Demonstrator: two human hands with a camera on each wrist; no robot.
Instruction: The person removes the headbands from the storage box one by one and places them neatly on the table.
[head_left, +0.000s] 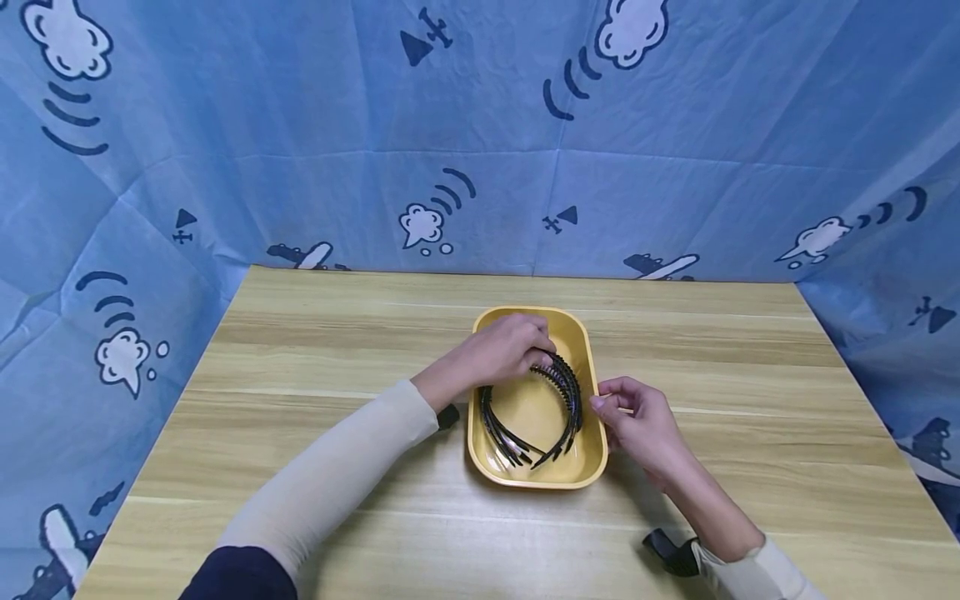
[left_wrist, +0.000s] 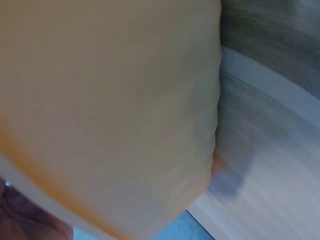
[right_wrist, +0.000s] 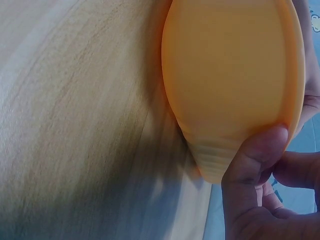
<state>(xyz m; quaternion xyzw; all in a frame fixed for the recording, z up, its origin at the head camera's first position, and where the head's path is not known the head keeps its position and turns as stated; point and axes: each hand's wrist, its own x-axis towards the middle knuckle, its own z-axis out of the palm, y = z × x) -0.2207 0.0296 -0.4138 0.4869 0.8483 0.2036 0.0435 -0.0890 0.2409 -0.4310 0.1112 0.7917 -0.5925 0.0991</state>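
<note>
A yellow plastic bin (head_left: 600,454) with rounded corners stands on the wooden table. Inside it lie several black toothed headbands (head_left: 572,392), bunched into a loop with their ends toward the near side. My left hand (head_left: 510,346) reaches over the bin's left side, its curled fingers gripping the headbands at their far end. At the right side, my right hand (head_left: 637,421) holds the bin's rim between thumb and fingers. In the right wrist view the thumb (right_wrist: 267,142) presses against the outer wall just under the rim. The bin's wall (left_wrist: 110,100) fills most of the left wrist view.
The light wooden table (head_left: 337,333) extends on both sides of the bin. Behind it and at its sides hangs a blue cloth (head_left: 480,108) printed with clouds and planes. A black strap piece (head_left: 671,552) sits at the right wrist.
</note>
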